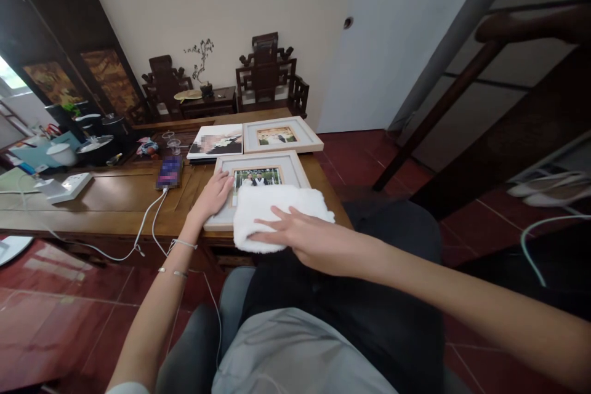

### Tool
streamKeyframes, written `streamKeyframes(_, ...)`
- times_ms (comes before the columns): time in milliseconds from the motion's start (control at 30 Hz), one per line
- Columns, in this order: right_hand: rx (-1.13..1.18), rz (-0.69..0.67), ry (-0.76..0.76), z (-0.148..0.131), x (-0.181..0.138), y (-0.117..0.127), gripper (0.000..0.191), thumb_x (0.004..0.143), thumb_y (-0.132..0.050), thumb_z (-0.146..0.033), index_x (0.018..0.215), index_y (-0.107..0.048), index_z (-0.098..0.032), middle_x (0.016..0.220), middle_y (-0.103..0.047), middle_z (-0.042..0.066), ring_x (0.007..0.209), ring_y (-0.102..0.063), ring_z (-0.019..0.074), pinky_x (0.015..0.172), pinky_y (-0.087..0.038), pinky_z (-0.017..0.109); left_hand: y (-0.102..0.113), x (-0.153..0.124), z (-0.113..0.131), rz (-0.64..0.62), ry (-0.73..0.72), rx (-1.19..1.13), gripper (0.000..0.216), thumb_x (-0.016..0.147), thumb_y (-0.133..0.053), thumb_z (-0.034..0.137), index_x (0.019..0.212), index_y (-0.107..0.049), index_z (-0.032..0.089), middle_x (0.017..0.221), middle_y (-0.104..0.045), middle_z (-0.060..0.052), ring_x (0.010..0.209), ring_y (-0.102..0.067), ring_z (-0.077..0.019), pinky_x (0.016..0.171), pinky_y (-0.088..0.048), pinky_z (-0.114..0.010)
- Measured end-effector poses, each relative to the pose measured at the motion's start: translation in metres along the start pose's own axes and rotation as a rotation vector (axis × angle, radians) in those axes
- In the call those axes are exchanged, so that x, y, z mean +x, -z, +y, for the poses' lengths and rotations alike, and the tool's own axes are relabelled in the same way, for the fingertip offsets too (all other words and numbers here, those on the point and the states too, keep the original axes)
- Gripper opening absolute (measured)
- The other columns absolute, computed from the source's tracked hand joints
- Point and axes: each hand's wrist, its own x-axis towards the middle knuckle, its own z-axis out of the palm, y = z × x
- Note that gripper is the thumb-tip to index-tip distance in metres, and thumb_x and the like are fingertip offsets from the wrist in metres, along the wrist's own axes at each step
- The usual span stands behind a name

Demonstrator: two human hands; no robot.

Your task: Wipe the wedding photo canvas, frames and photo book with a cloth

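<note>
A pale wooden picture frame [300,167] lies flat at the near right end of the wooden table, with a photo of people outdoors in a light mat. My left hand [213,196] holds its left border, the fingers closed over the edge. A folded, fluffy white cloth [258,202] covers the frame's lower right part and hangs past its front edge. My right hand [300,235] grips this cloth from above with fingers somewhat spread, pressing it against the frame. The thumb side is partly in the cloth's fold.
Behind lie a second picture frame [314,143] and a stack topped by a photo print [219,135]. A phone [169,172] with a white charging cable [146,215] rests on the table [124,203], left of a power strip [74,188] and tea things. Dark carved chairs [266,77] stand behind.
</note>
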Motion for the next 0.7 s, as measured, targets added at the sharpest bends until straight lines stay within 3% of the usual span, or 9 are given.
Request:
streamKeyframes(133,-0.022,0.112,-0.112,0.045,0.031,-0.014,0.093,0.070,-0.035,0.010,0.152,-0.040,-0.032,0.159,-0.038,0.004,0.147,-0.030,0.0300,0.116,-0.029,0.056,0.002,0.000,0.001,-0.014,0.020,0.005,0.059,0.102,-0.026,0.045,0.130,-0.062,0.007,0.147,-0.053,-0.016,0.148,-0.033,-0.0261,0.124,-0.023,-0.040)
streamKeyframes(267,-0.154,0.238,-0.248,0.100,0.066,-0.006,0.089,0.073,-0.034,0.010,0.154,-0.038,-0.028,0.160,-0.035,0.006,0.148,-0.027,0.0330,0.115,-0.028,0.057,0.004,0.000,0.005,-0.030,0.041,0.004,0.058,0.102,-0.025,0.045,0.132,-0.060,0.009,0.148,-0.052,-0.014,0.149,-0.030,-0.0250,0.124,-0.022,-0.041)
streamKeyframes(367,-0.202,0.321,-0.342,0.124,0.086,0.001,0.088,0.074,-0.034,0.009,0.155,-0.035,-0.026,0.160,-0.035,0.006,0.146,-0.027,0.0363,0.114,-0.027,0.060,0.004,-0.001,0.006,-0.027,0.046,-0.003,0.057,0.102,-0.026,0.044,0.131,-0.061,0.010,0.149,-0.051,-0.014,0.149,-0.031,-0.0242,0.124,-0.021,-0.041)
streamKeyframes(467,-0.248,0.274,-0.388,0.122,0.095,-0.001,0.083,0.076,-0.033,0.008,0.152,-0.043,-0.025,0.157,-0.040,0.007,0.141,-0.032,0.0415,0.109,-0.028,0.065,0.003,0.000,0.005,-0.020,0.050,-0.011,0.056,0.101,-0.027,0.044,0.131,-0.061,0.011,0.148,-0.052,-0.014,0.148,-0.032,-0.0238,0.124,-0.021,-0.041)
streamKeyframes(567,-0.281,0.179,-0.368,0.098,0.085,-0.005,0.078,0.078,-0.034,0.006,0.148,-0.048,-0.024,0.155,-0.043,0.010,0.133,-0.040,0.0440,0.103,-0.031,0.066,0.001,0.001,0.003,-0.006,0.034,-0.017,0.054,0.101,-0.029,0.043,0.135,-0.057,0.012,0.150,-0.050,-0.013,0.148,-0.033,-0.0237,0.124,-0.021,-0.042)
streamKeyframes(700,-0.202,0.046,-0.289,0.052,0.048,0.007,0.076,0.078,-0.036,0.005,0.144,-0.054,-0.029,0.142,-0.058,0.011,0.121,-0.055,0.0372,0.099,-0.041,0.052,0.000,0.001,0.003,0.002,0.026,-0.012,0.053,0.100,-0.032,0.043,0.136,-0.055,0.011,0.151,-0.048,-0.014,0.148,-0.032,-0.0239,0.124,-0.021,-0.043)
